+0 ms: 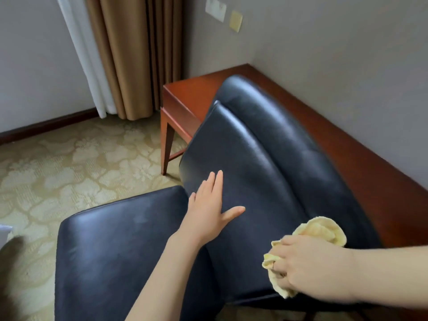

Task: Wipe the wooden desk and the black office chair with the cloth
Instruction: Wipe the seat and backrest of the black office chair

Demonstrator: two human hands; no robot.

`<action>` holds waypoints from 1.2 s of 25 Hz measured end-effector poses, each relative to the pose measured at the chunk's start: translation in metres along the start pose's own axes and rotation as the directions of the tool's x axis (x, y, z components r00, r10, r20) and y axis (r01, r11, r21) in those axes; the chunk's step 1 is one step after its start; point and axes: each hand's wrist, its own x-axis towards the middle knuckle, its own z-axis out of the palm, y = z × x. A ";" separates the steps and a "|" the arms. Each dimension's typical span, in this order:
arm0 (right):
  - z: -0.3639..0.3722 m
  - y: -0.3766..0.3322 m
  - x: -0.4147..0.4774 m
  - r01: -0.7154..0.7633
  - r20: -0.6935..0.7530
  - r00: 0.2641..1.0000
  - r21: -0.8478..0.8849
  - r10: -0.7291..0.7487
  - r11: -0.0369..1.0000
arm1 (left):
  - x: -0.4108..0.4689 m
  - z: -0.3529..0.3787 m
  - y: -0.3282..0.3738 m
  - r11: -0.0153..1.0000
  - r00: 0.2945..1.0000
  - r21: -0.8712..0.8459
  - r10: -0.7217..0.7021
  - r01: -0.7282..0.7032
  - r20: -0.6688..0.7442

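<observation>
The black leather chair (pixel 254 147) stands close to the reddish wooden desk (pixel 361 163), its backrest towards the desk and its seat (pixel 111 246) at the lower left. My left hand (pixel 210 209) lies flat with straight fingers on the front of the backrest. My right hand (pixel 310 267) grips a bunched pale yellow cloth (pixel 324 230) and presses it on the lower right part of the backrest. Part of the cloth is hidden under that hand.
The desk runs along the grey wall (pixel 347 54) into the corner. Brown curtains (pixel 139 54) and a white sheer hang at the back left. A patterned beige carpet (pixel 69 163) covers the floor left of the chair. A dark blurred shape (pixel 9 262) sits at the left edge.
</observation>
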 end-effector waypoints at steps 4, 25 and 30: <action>-0.001 0.029 -0.050 0.099 -0.131 0.981 -0.295 -0.143 0.950 | 0.007 0.001 0.041 0.997 0.997 0.015 0.073 -0.073 0.007; -0.124 0.190 0.059 -0.299 -0.588 0.651 0.382 0.480 0.874 | 0.020 0.018 0.073 0.943 0.964 0.288 0.097 -0.168 0.246; -0.083 0.174 0.029 -0.169 -0.666 0.614 0.414 0.424 0.894 | 0.022 0.019 0.074 0.950 0.970 0.286 0.057 -0.126 0.238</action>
